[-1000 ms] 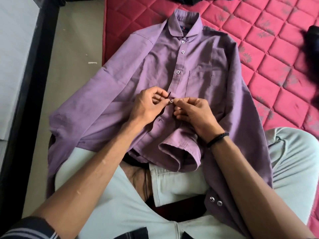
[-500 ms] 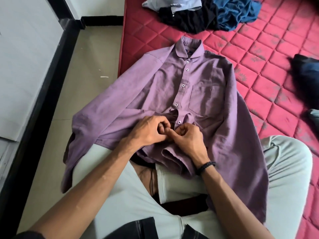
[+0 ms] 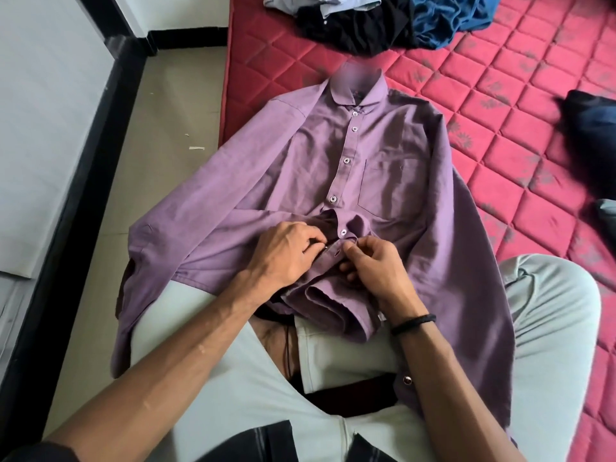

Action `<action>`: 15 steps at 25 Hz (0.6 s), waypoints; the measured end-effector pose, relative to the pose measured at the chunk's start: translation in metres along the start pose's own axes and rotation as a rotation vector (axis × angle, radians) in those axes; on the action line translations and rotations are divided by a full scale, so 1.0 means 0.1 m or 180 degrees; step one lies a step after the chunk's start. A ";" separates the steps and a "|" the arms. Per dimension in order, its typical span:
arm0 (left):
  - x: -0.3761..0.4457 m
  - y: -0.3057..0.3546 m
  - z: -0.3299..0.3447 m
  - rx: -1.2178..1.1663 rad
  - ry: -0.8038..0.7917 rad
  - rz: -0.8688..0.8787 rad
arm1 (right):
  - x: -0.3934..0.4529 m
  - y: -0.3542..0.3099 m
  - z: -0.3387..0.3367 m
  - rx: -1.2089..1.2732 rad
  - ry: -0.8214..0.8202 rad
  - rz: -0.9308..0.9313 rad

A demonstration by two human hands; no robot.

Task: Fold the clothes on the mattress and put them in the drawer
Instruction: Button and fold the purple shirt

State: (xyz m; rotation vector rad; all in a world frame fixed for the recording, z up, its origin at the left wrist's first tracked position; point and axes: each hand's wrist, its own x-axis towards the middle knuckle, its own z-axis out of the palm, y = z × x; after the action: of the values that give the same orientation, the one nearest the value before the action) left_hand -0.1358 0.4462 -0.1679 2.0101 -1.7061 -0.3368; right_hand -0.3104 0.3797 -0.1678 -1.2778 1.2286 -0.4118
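Note:
A purple button-up shirt [image 3: 393, 168] lies face up, collar pointing away, half on the red quilted mattress [image 3: 520, 105] and half over my lap in pale trousers. Its upper buttons are closed. My left hand [image 3: 286, 255] pinches the left edge of the placket low on the shirt. My right hand [image 3: 376, 265] pinches the facing edge beside a buttonhole, a black band on its wrist. The hem bunches up under both hands. The left sleeve hangs off the mattress over the floor.
A heap of black, blue and light clothes [image 3: 383, 21] lies at the far edge of the mattress. A dark garment [image 3: 593, 128] sits at the right edge. Beige floor [image 3: 156, 135] and a white wall with black skirting [image 3: 83, 155] run along the left.
Both hands have moved down the placket from one button to a lower one. The view has tilted up, bringing the clothes heap into sight.

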 end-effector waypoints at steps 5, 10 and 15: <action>-0.02 0.09 0.01 0.0062 0.0067 -0.0046 | -0.04 -0.08 0.01 0.1087 -0.0323 0.0298; -0.05 0.13 0.06 0.0297 0.0031 -0.0221 | -0.11 -0.07 0.02 0.0934 -0.0459 0.0141; -0.05 0.12 0.05 0.0185 -0.0079 -0.0317 | -0.09 -0.06 0.04 0.0620 -0.0208 0.0160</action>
State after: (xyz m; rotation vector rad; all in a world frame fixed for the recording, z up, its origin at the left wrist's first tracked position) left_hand -0.1497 0.4483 -0.1667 2.1462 -1.6518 -0.3507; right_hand -0.3076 0.3872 -0.1592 -1.0841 1.1344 -0.4391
